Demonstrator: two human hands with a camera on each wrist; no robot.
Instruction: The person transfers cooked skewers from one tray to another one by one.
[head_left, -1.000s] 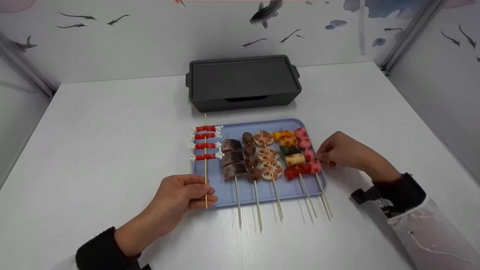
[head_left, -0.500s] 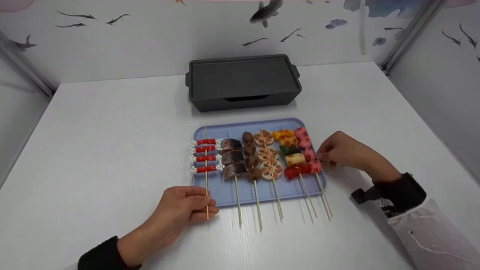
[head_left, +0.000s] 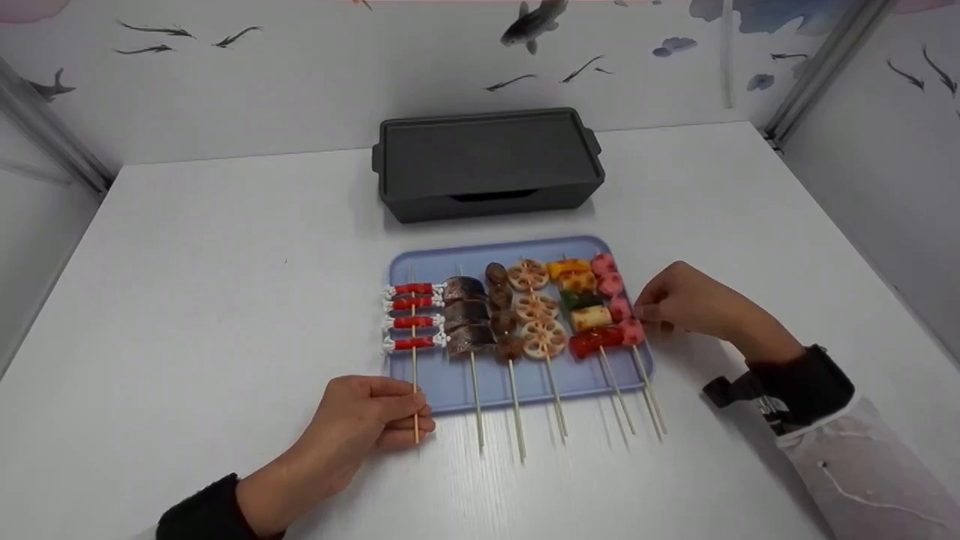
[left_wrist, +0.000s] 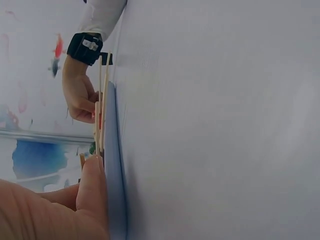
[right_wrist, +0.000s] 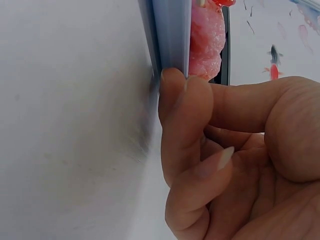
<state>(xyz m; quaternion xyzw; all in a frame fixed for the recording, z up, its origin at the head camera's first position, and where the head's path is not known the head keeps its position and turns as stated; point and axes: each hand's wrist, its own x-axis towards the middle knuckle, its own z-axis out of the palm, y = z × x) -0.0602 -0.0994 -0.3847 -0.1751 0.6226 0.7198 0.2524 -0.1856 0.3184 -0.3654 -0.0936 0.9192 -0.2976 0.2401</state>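
Observation:
My left hand [head_left: 364, 412] pinches the lower stick of a skewer with red, white-ended pieces [head_left: 413, 322], which lies over the left edge of the blue tray [head_left: 450, 390]. In the left wrist view, thumb and fingers hold a thin stick [left_wrist: 98, 130] beside the tray's side. At the opposite edge, my right hand [head_left: 690, 304] grips the tray's rim; the right wrist view shows fingertips [right_wrist: 197, 97] on that rim. Beside the red skewer lie dark fish-like chunks [head_left: 469, 313], brown balls [head_left: 508, 346], lotus root slices [head_left: 544, 340], mixed vegetables [head_left: 591, 319] and pink pieces [head_left: 631, 332], all on sticks.
A black rectangular grill [head_left: 487, 157] with side handles stands behind the tray, near the back wall. Stick ends overhang the tray's front edge. White panels printed with fish enclose the white table [head_left: 225, 285] at the back and sides.
My left hand has drawn the red skewer down toward me, so its pieces now line up with the neighbouring skewers. The right hand and the tray have stayed in place.

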